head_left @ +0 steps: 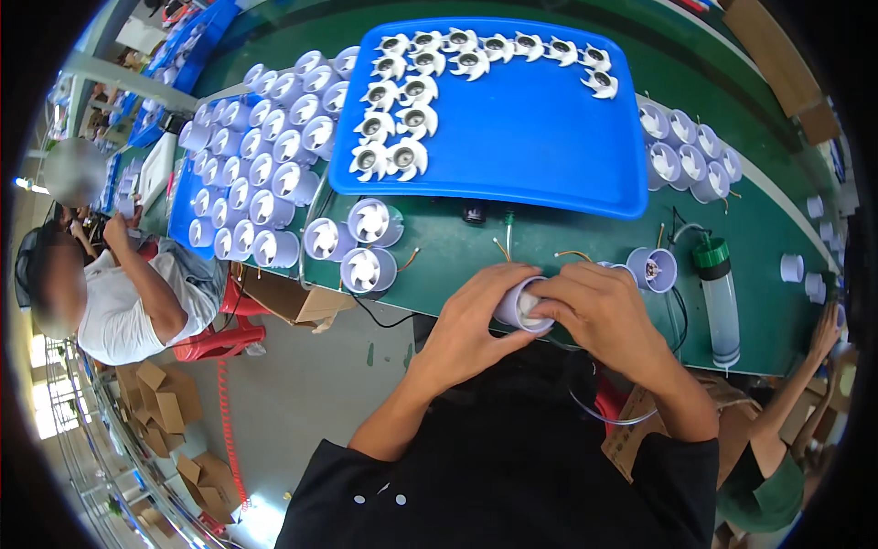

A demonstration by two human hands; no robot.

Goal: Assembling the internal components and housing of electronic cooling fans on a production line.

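In front of my chest, at the table's near edge, my left hand [465, 320] is wrapped round a pale lilac cylindrical fan housing [508, 309]. My right hand [599, 309] has its fingers closed inside the housing's mouth, on a white fan impeller [528, 304] that is partly hidden by them. Just to the right stands another lilac housing [655, 271] with motor parts showing inside and wires sticking up. Three housings with white impellers in them, one of them this nearest housing [368, 271], stand left of my hands.
A blue tray [530, 146] bears several white impellers [405, 158]. Many fitted housings [273, 209] crowd the left; more housings [710, 183] stand right. A clear dispensing tube with green cap [718, 297] lies at right. Co-workers sit left [133, 302] and right [764, 476].
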